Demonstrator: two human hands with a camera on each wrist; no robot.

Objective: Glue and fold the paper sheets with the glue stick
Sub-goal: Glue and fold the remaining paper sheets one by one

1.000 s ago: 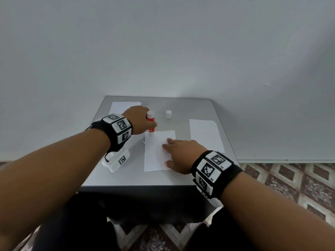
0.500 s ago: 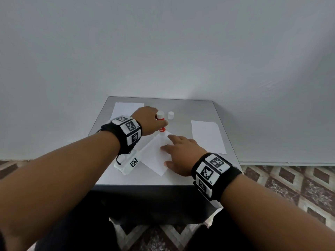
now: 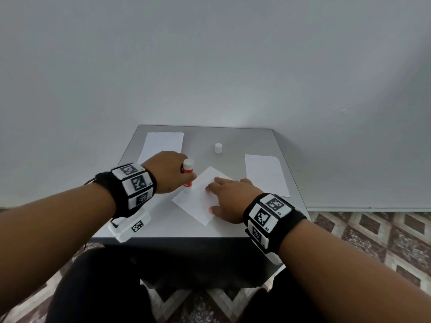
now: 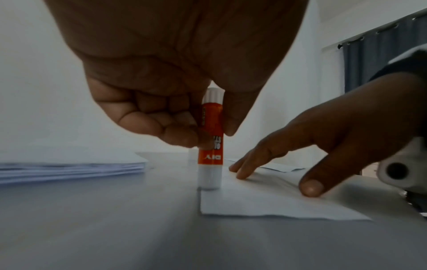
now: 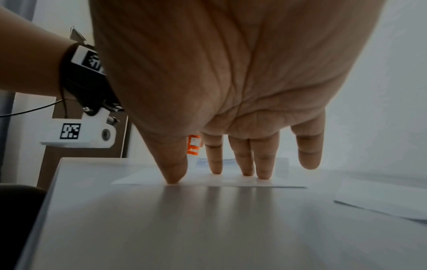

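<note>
A white paper sheet (image 3: 198, 197) lies turned like a diamond in the middle of the grey table (image 3: 235, 141). My left hand (image 3: 170, 171) grips an orange and white glue stick (image 3: 188, 172) upside down, its tip pressed on the sheet's left edge (image 4: 209, 182). My right hand (image 3: 229, 197) lies flat on the sheet, straight fingertips (image 5: 247, 171) and thumb pressing it down. The stick's white cap (image 3: 218, 148) stands alone at the table's back.
A stack of white sheets (image 3: 163, 143) lies at the back left (image 4: 69, 164). More paper (image 3: 265, 173) lies at the right side, close to the table's edge. The wall stands right behind the table; patterned floor shows below.
The sheet has been rotated from straight to diagonal under my right hand. My left hand moved the glue stick from the sheet's far corner to its left edge.
</note>
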